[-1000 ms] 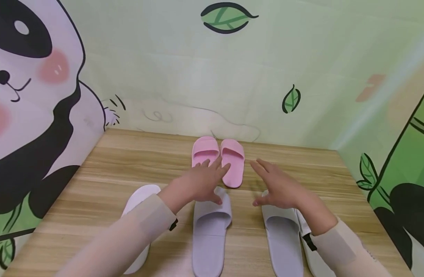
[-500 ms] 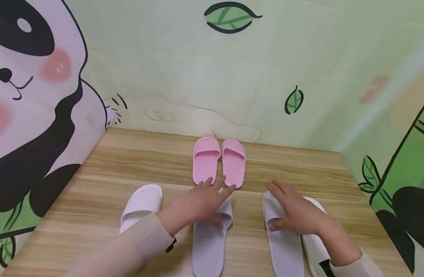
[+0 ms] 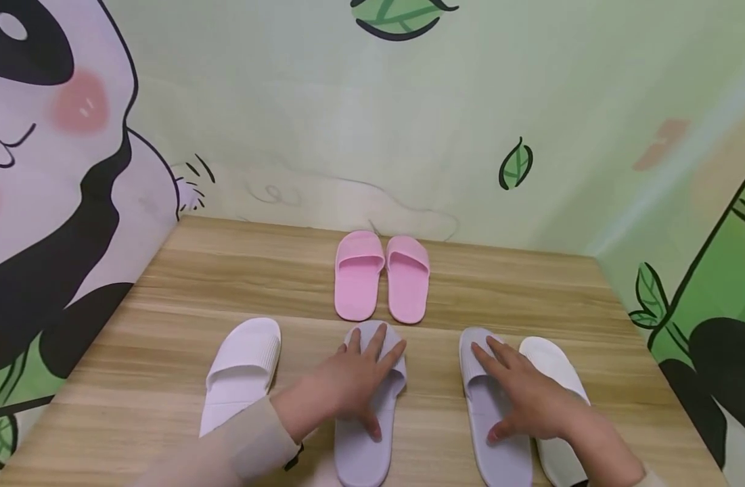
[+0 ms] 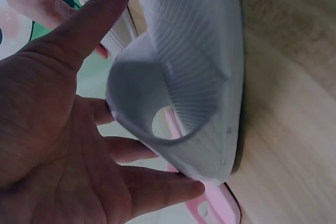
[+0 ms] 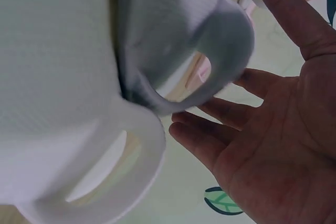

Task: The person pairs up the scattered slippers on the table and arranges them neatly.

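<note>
Two grey slippers lie apart in the middle of the wooden surface. Over the strap of the left grey slipper [image 3: 365,453] my left hand [image 3: 348,382] is spread; in the left wrist view its fingers [image 4: 157,182] lie along the strap of that slipper [image 4: 184,51]. My right hand [image 3: 533,399] has its fingers spread over the right grey slipper [image 3: 490,419]. The right wrist view shows the fingertips at the edge of its strap [image 5: 231,51], with the thumb apart from them. Whether either hand presses down, I cannot tell.
Pink slippers [image 3: 356,287] [image 3: 407,287] stand side by side near the back wall. One white slipper [image 3: 241,365] is at the left, partly under my left sleeve; another [image 3: 551,362] lies beside the right grey one. Printed walls [image 3: 287,101] enclose the wooden surface [image 3: 256,264].
Both hands have come down and nearer, from above the toe ends onto the grey slippers' straps. The right hand has also moved rightward. The view has shifted slightly.
</note>
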`<state>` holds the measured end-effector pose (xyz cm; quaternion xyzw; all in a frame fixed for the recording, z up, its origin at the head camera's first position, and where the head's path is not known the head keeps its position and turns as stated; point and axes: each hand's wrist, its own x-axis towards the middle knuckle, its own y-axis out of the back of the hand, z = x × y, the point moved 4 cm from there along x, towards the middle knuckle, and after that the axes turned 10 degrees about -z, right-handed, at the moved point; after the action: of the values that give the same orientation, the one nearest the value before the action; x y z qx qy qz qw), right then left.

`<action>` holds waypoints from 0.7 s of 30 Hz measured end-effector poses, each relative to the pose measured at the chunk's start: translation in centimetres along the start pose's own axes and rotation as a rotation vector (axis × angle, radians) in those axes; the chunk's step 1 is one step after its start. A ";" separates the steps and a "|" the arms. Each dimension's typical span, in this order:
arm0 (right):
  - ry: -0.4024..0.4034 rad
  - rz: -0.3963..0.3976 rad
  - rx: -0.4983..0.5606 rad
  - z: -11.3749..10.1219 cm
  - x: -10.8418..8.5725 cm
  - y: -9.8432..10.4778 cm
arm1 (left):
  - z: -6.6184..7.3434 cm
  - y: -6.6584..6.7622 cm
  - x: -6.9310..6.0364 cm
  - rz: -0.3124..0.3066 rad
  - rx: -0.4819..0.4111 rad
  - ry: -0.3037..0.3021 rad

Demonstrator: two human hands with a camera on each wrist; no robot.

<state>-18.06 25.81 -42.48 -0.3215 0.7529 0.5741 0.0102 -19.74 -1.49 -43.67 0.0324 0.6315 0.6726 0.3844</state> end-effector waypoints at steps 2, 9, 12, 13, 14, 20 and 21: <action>0.003 0.004 -0.012 -0.1 0.1 -0.4 | 0.1 -0.2 -0.3 0.010 0.000 -0.003; 0.024 0.071 -0.065 -0.4 0.2 -1.4 | 0.1 -0.8 -0.8 0.044 0.013 0.012; 0.033 0.100 -0.092 -0.4 0.3 -1.7 | 0.0 -0.9 -0.7 0.048 0.019 0.019; 0.034 0.107 -0.097 -0.4 0.3 -1.7 | 0.0 -0.9 -0.7 0.047 0.017 0.020; 0.035 0.111 -0.098 -0.4 0.3 -1.8 | 0.1 -1.0 -0.7 0.047 0.019 0.020; 0.027 0.123 -0.090 -0.1 0.2 -2.0 | 0.5 -1.2 -0.2 0.045 0.038 0.003; 0.026 0.124 -0.090 -0.1 0.1 -2.0 | 0.6 -1.2 -0.1 0.043 0.039 0.002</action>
<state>-17.14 25.42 -44.27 -0.2819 0.7450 0.6025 -0.0496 -18.77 -1.17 -44.55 0.0530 0.6441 0.6682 0.3684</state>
